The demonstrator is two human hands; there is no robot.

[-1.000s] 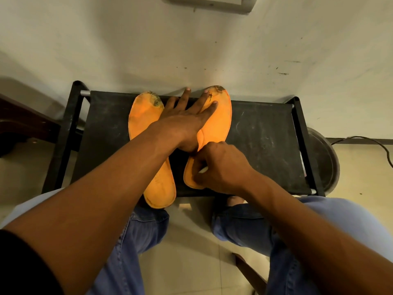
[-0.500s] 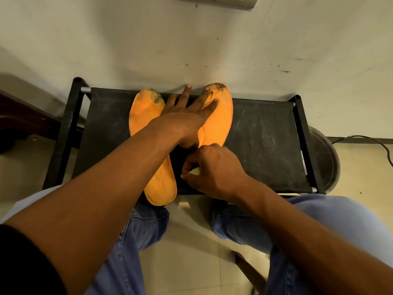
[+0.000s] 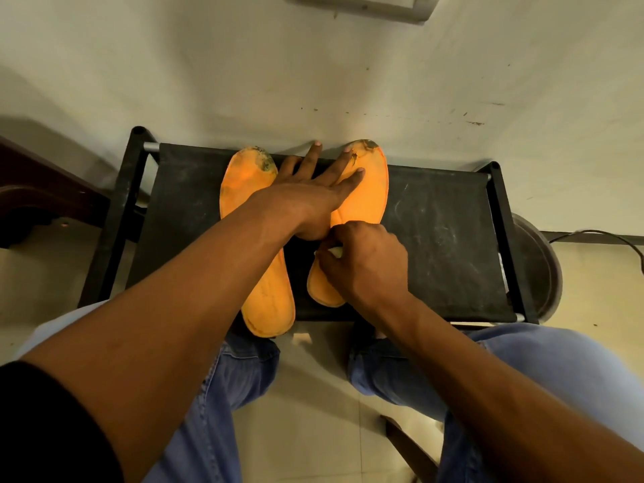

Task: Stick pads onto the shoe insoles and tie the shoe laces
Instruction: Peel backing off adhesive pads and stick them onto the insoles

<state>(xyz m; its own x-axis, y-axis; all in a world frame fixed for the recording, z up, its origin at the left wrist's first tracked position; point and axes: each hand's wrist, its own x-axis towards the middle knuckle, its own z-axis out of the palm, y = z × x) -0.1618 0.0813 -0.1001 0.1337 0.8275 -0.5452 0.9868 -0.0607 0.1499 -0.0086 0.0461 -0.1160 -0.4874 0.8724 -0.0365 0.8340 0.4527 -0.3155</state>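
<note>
My left hand (image 3: 306, 200), fingers spread flat, pins the thin, floppy right insole (image 3: 366, 200) mid-stool (image 3: 446, 238); my right hand (image 3: 366, 263) pinches a small pale pad (image 3: 334, 252), best held by its edge.

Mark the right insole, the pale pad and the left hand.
right insole (image 3: 369, 193), head view, bare orange forefoot.
pale pad (image 3: 335, 252), head view, the sliver showing between the right hand's fingers.
left hand (image 3: 299, 203), head view, back of the hand, fingers spread flat.
</note>
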